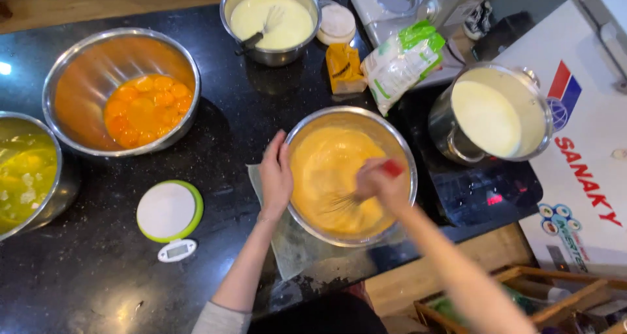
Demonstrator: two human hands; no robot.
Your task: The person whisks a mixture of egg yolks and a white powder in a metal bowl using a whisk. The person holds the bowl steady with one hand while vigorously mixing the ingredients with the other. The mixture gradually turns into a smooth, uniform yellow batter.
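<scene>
Right hand gripping red-handled whisk in steel bowl of orange batter. Left hand, fingers together, steadies the bowl's left rim on dark surface.

Two bare hands at work, seen from above.
The left hand is open and relaxed, fingers together and pointing up, forearm straight. The right hand is closed in a fist, its arm reaching in diagonally from the lower right.

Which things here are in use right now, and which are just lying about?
In use: left hand, right hand, whisk, bowl of yellow batter.

Lying about: bowl of egg yolks, kitchen scale, pot of milk, bowl of white cream.
</scene>
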